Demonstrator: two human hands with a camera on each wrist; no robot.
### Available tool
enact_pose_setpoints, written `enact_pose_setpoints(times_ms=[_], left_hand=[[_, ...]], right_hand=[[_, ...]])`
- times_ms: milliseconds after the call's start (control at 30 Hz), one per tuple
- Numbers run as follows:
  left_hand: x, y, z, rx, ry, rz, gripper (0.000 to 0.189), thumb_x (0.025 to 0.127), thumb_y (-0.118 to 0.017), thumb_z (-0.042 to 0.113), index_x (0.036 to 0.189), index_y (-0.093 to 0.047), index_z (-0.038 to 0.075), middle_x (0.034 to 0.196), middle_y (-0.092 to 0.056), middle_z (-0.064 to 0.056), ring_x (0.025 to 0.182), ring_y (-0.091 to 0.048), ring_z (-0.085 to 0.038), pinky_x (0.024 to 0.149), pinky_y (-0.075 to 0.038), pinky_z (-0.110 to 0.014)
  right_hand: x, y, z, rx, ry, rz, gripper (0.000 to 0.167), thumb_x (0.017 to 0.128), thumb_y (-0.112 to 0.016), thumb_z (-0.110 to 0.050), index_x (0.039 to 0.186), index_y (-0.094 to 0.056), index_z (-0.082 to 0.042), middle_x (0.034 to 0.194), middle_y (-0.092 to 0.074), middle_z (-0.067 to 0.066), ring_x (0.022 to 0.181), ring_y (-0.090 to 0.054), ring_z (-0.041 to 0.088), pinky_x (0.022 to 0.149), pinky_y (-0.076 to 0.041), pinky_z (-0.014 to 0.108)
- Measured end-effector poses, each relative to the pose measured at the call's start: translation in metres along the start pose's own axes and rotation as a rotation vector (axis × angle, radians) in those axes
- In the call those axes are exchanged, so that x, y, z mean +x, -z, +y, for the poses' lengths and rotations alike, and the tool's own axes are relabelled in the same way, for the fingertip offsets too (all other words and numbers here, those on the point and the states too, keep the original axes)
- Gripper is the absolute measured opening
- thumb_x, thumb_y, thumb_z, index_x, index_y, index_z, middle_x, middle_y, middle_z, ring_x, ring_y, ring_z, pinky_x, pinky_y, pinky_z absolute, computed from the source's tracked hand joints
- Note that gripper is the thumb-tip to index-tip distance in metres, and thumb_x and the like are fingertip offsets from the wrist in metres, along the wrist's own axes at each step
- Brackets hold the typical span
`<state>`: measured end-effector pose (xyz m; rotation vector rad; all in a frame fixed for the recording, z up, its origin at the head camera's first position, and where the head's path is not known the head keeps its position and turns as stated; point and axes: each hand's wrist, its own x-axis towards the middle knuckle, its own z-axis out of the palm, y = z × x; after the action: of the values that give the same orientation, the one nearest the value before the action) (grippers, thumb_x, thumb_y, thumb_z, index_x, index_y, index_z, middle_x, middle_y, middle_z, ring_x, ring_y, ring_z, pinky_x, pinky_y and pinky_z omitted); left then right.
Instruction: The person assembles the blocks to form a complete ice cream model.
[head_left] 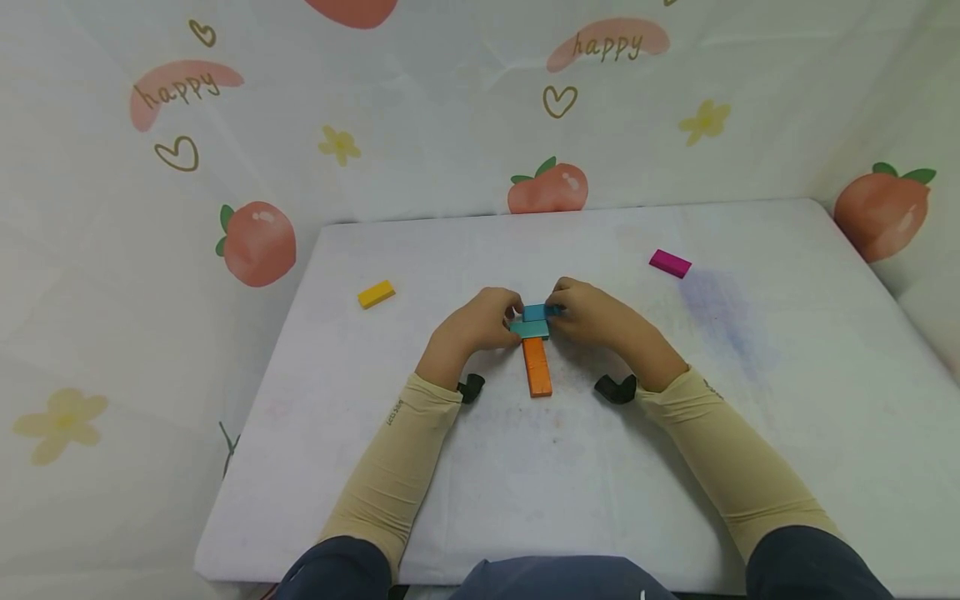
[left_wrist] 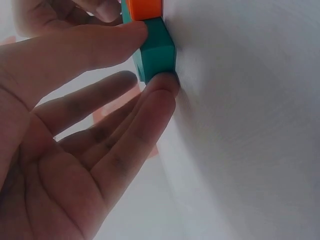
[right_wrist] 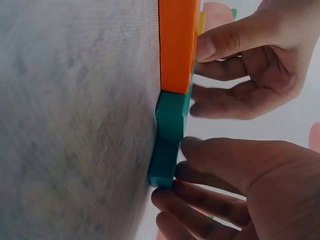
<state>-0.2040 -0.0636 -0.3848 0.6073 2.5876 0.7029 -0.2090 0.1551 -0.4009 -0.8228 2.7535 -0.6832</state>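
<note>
My left hand [head_left: 487, 319] pinches the left end of a teal block [head_left: 529, 330] between thumb and fingers; the left wrist view shows the thumb on this teal block [left_wrist: 159, 56]. Behind it lies a blue block [head_left: 535, 312], its right end pinched by my right hand [head_left: 588, 312]. In the right wrist view the blue block [right_wrist: 165, 162] touches the teal block [right_wrist: 170, 115]. An orange block [head_left: 537, 368] runs lengthwise toward the person, its far end against the teal block. All three lie flat on the table.
A yellow block [head_left: 376, 294] lies on the white-covered table [head_left: 315, 467] at the back left. At the back right is a magenta block [head_left: 670, 263]. A patterned cloth [head_left: 435, 108] hangs behind the table. Dark wrist cameras [head_left: 617, 389] sit beneath both wrists.
</note>
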Motion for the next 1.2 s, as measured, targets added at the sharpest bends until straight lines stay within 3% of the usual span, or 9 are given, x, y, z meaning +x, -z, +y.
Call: enact_pose_setpoints(times_ms=[133, 433, 833, 1200], left_hand=[[-0.0004, -0.0005, -0.0004, -0.002, 0.009, 0.004, 0.049, 0.093, -0.079, 0.012, 0.139, -0.064, 0.003, 0.136, -0.063, -0.014, 0.1, -0.067, -0.023, 0.092, -0.06, -0.037], [0.0, -0.0004, 0.0, -0.015, 0.024, -0.019, 0.048, 0.094, -0.079, 0.013, 0.139, -0.066, 0.001, 0.14, -0.064, -0.013, 0.102, -0.069, -0.022, 0.092, -0.06, -0.035], [0.0002, 0.0001, -0.0011, 0.014, -0.009, 0.016, 0.046, 0.093, -0.08, 0.013, 0.136, -0.067, 0.002, 0.137, -0.065, -0.014, 0.1, -0.069, -0.023, 0.093, -0.059, -0.035], [-0.0002, -0.0002, -0.0003, -0.013, 0.018, -0.005, 0.042, 0.093, -0.08, 0.012, 0.132, -0.069, 0.001, 0.13, -0.066, -0.013, 0.1, -0.068, -0.022, 0.089, -0.059, -0.034]], right_hand=[[0.0005, -0.0014, -0.0003, 0.004, 0.013, -0.001, 0.03, 0.099, -0.074, -0.011, 0.123, -0.073, 0.008, 0.115, -0.066, 0.019, 0.102, -0.065, 0.03, 0.096, -0.06, 0.045], [-0.0008, -0.0027, -0.0029, 0.007, 0.061, -0.002, 0.029, 0.098, -0.074, -0.008, 0.122, -0.073, 0.009, 0.119, -0.066, 0.021, 0.107, -0.066, 0.033, 0.1, -0.059, 0.048], [-0.0015, -0.0024, -0.0056, 0.024, 0.1, 0.004, 0.021, 0.098, -0.072, -0.002, 0.116, -0.075, 0.008, 0.12, -0.067, 0.021, 0.11, -0.067, 0.036, 0.101, -0.059, 0.048], [-0.0024, -0.0034, -0.004, 0.02, 0.119, 0.01, 0.02, 0.098, -0.072, -0.001, 0.116, -0.076, 0.007, 0.12, -0.068, 0.021, 0.11, -0.068, 0.035, 0.099, -0.06, 0.047]])
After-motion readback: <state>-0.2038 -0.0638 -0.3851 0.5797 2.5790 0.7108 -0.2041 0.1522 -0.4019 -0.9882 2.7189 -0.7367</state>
